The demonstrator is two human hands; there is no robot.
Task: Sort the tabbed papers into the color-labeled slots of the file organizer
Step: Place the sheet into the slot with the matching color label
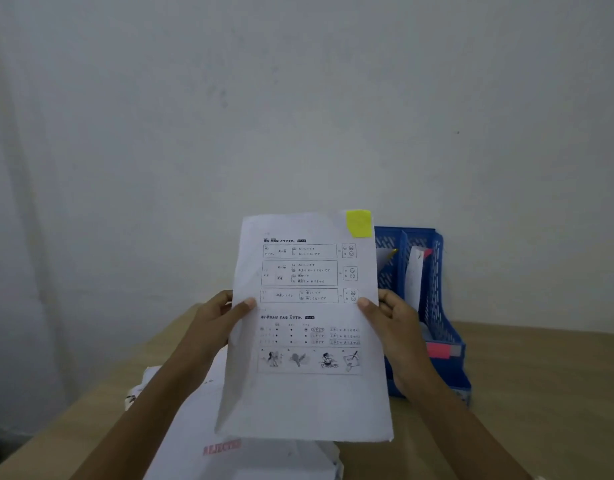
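Printed worksheet (307,327) with yellow tab (359,223) held upright above the tabletop (527,368), left hand (218,318) and right hand (397,322) pinching its side edges, blue file organizer (437,271) behind near the far edge, paper pile (208,427) below

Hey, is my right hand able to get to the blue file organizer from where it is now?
Probably yes. The right hand grips the yellow-tabbed paper directly in front of the blue file organizer, with nothing visible between them. The left hand would have to carry the sheet alone.
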